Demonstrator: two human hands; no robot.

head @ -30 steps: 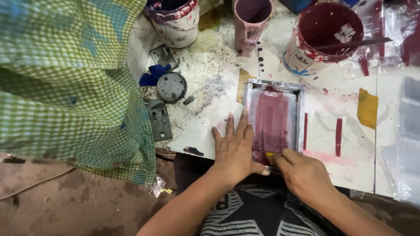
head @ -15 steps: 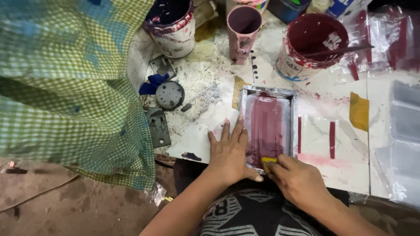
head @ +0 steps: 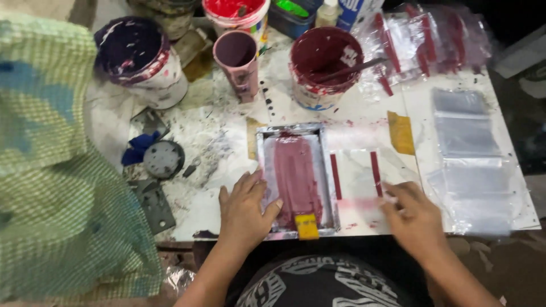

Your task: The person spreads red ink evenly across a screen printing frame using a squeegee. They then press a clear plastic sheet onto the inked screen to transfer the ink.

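Clearly the work is partway through: on the counter (head: 227,142), a white, paint-spattered slab, a heap of clear plastic pouches bearing maroon stripes (head: 421,45) lies at the far right corner, seemingly finished, while a stack of plain clear pouches (head: 472,170) waits along the right edge, still blank.

To the left hangs a broad green-and-white checked cloth (head: 51,182), soft and coarse-woven. At the far side stand round paint tubs: a dark purple one (head: 139,57), a maroon bucket (head: 324,62) with a stick laid across it, and a slim pink cup (head: 239,59), all crusted with drips.

In the middle sits the small metal-framed printing screen (head: 296,176), rectangular, its mesh smeared with wet maroon ink; a yellow-handled squeegee (head: 307,226) rests at its near edge. The left hand (head: 244,210) lies flat on the frame's left side, fingers spread and gripping nothing. Just right of the frame a clear pouch with two fresh maroon stripes (head: 355,176) lies flat; the right hand (head: 412,219) rests on its lower right corner, fingers curled down onto the film, though whether they pinch it I cannot tell.

A round grey lid (head: 163,160) lies near the cloth.
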